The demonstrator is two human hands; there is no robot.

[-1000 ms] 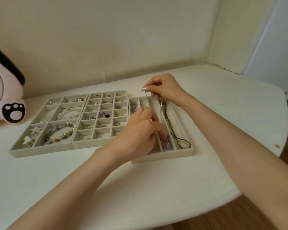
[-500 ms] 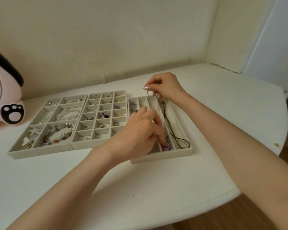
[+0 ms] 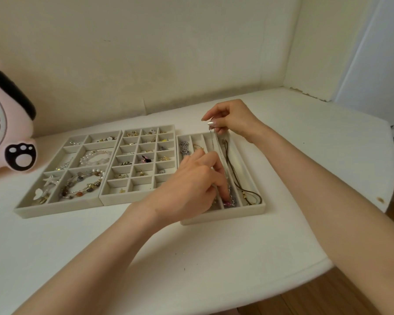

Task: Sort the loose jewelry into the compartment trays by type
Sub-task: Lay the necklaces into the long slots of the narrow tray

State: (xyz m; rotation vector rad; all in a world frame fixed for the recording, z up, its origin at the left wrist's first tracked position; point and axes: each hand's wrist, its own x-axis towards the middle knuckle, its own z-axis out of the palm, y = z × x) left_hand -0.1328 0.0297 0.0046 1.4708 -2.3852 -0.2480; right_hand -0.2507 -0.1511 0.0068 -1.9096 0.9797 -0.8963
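Three grey compartment trays lie side by side on the white table. The right tray (image 3: 223, 216) has long slots. My right hand (image 3: 231, 118) pinches the top end of a thin silver chain necklace (image 3: 212, 142) over the far end of a middle slot. My left hand (image 3: 197, 185) reaches into the same slot, fingertips pressing the chain's pink pendant end (image 3: 228, 203) near the front. A brown cord necklace (image 3: 239, 180) lies in the slot to the right. A silver chain (image 3: 184, 148) sits in the leftmost slot.
The middle tray (image 3: 114, 200) holds earrings in small squares. The left tray (image 3: 25, 211) holds bead and pearl bracelets. A pink fan with a paw print (image 3: 9, 142) stands at the far left. The table's rounded edge (image 3: 350, 253) runs at the right, wood floor beyond.
My left hand slid toward the slot's front end, fingertips now down on the pendant. My right hand stayed at the far end holding the chain.
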